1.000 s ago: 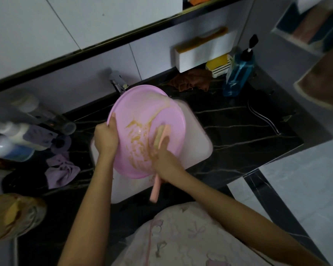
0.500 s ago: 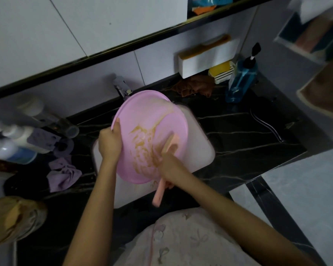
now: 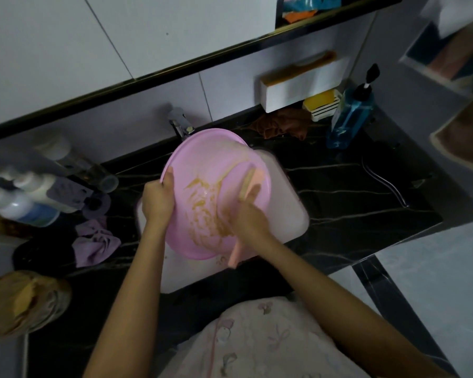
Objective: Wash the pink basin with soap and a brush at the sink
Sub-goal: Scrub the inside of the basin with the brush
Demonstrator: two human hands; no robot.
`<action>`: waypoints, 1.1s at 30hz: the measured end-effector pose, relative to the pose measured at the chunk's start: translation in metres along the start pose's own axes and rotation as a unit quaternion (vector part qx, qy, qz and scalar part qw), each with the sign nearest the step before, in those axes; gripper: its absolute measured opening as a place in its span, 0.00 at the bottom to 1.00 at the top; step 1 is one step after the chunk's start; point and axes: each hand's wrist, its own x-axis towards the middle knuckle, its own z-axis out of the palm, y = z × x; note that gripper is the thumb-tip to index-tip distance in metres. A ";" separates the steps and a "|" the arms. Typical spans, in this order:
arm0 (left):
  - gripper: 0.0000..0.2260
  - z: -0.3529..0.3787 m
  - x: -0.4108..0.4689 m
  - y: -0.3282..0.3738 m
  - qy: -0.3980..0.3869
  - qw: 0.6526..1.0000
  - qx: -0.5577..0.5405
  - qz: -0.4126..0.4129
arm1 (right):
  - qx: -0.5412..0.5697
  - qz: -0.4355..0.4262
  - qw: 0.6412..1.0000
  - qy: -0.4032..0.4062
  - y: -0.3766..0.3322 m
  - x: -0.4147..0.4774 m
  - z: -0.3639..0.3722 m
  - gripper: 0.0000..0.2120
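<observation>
Head view: pink basin [image 3: 202, 162] is held tilted over the white sink [image 3: 292, 214], open side facing the person, far rim just below the faucet [image 3: 179, 124]. Left hand [image 3: 157, 199] grips the left rim, fingers curled over it. Right hand [image 3: 247, 219] is wrapped around the brush [image 3: 253, 177]; its long axis runs near-to-far, head against the streaked inner wall. Black veined countertop [image 3: 352, 192], white tiled wall [image 3: 148, 36], blue pump bottle [image 3: 350, 115] at right.
</observation>
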 end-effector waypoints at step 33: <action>0.26 0.002 0.002 -0.006 -0.009 1.000 0.011 -0.007 | 0.026 -0.013 0.998 -0.064 -0.018 -0.033 0.014 0.35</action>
